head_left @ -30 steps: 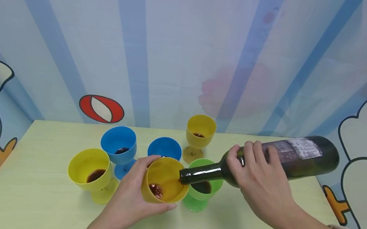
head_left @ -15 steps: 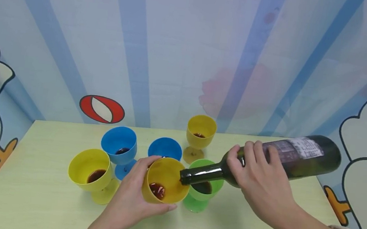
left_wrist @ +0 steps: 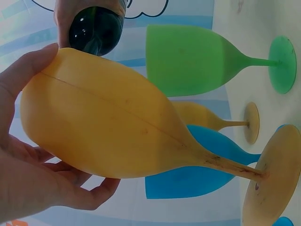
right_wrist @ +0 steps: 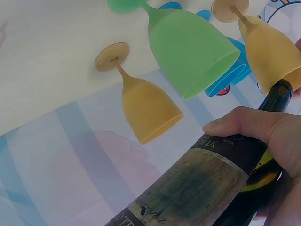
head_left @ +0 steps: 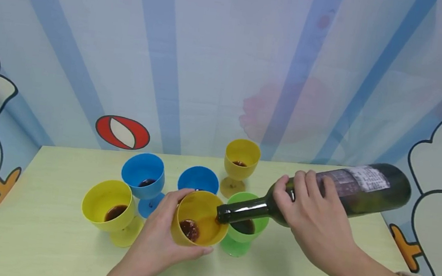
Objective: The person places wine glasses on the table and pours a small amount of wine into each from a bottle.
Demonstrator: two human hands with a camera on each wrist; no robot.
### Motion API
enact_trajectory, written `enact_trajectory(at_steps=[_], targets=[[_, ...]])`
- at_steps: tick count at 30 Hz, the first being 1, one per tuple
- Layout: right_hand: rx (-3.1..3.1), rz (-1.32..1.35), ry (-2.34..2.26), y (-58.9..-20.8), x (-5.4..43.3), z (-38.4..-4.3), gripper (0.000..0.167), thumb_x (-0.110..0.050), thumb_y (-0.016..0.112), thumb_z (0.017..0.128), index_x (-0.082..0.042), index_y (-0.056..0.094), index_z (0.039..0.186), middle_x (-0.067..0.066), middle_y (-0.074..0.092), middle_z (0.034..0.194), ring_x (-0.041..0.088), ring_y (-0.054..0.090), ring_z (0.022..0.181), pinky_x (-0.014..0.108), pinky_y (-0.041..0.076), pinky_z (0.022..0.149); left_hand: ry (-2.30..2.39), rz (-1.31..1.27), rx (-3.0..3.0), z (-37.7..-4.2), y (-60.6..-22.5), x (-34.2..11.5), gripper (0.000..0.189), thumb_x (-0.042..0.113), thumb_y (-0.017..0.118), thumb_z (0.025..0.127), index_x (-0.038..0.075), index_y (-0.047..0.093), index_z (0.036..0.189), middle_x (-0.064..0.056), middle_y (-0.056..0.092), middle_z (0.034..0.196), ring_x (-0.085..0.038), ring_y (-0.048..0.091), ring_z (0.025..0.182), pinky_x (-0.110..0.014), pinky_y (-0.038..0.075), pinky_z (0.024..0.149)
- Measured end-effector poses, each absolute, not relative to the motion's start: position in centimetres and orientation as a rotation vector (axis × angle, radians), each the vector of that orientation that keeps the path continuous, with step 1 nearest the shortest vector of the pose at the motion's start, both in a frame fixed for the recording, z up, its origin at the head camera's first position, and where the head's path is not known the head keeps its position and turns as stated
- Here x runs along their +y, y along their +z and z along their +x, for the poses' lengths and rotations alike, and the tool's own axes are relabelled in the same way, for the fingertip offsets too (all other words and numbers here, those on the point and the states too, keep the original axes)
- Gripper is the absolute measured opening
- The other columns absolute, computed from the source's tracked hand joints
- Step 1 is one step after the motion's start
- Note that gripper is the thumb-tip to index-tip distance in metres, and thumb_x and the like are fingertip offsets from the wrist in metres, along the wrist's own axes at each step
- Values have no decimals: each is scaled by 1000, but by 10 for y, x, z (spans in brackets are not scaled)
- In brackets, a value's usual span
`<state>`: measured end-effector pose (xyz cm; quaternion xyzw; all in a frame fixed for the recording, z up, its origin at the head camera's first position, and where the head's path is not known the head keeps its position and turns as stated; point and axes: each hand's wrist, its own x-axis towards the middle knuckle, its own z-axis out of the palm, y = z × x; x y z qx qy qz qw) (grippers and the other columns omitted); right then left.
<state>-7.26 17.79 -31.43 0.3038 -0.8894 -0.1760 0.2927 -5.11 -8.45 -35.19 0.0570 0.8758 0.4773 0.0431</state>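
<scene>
My left hand point(head_left: 163, 237) grips the bowl of an orange-yellow goblet point(left_wrist: 103, 117), tilted and raised off the table. Dark red liquid point(head_left: 189, 230) lies in its bottom. My right hand point(head_left: 315, 214) holds a dark green wine bottle point(head_left: 379, 199) round its shoulder, tipped with the neck pointing left. The bottle's mouth overlaps the goblet's right rim, and reddish liquid shows just under it. In the right wrist view, the bottle's label point(right_wrist: 188, 183) faces the camera. Behind the neck stands a green goblet point(head_left: 238, 246) holding dark liquid.
On the pale table point(head_left: 46, 245) stand a yellow goblet point(head_left: 93, 203) at left, a blue goblet point(head_left: 129, 175) behind it, another blue goblet point(head_left: 199, 177) in the middle and an orange-yellow one point(head_left: 243, 150) at the back. A striped cartoon backdrop point(head_left: 221, 64) rises behind.
Both hands, the goblet and the bottle stay almost still. The liquid surface in the held goblet ripples and changes its glints.
</scene>
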Motion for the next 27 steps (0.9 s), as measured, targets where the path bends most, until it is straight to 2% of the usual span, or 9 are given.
enact_trajectory(at_steps=[16,27], targets=[[-2401,814,-437,-317,178,-72,58,-13,79,63,2,46,108,25,50,88,38,49,80,51,44,69,1450,163,2692,-49,-354,-86,89,39,85,58,20,38,132,0,45,126,-22,43,114,-51,42,91],[-2470,802,-359,-324,178,-71,69,-25,83,50,1,49,105,22,53,88,35,52,78,48,45,65,1462,143,2636,-50,-354,-88,88,34,85,60,17,37,132,0,46,126,-23,42,116,-53,41,91]])
